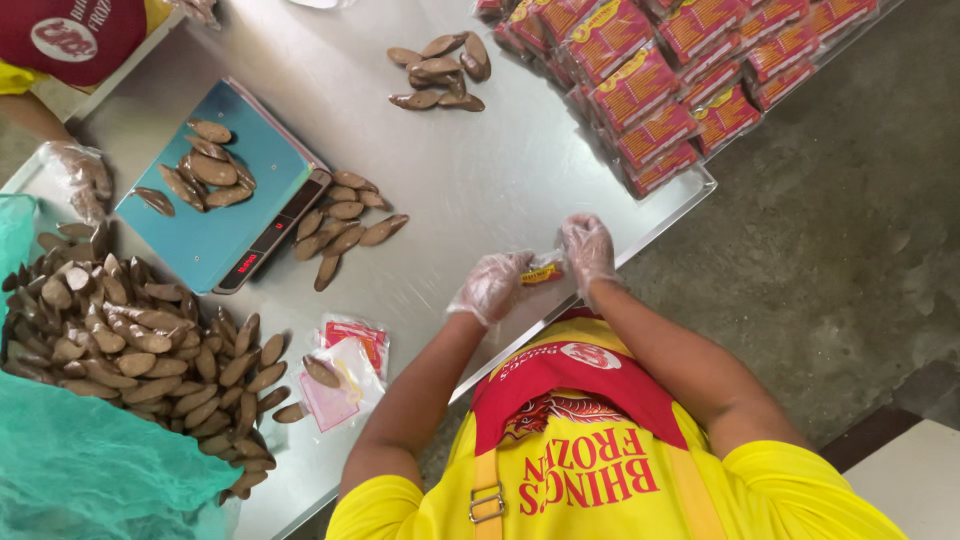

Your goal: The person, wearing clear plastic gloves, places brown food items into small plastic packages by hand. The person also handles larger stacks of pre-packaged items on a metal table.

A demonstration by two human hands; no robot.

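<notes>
A: Where is the small plastic packet [541,272]?
B: Over the counter [480,170] edge, pinched between gloved left hand [490,287] and right hand [588,250].
A: Handling?
B: Likely light, limp, slippery film; best gripped at its ends.

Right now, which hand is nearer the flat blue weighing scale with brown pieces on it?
Left. The left hand grips the small yellow-and-red packet on the side facing the blue scale, not touching it; the right hand holds the packet's far end.

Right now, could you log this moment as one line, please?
left hand: gloved, holds small packet | right hand: gloved, same packet | scale: brown pieces
</notes>
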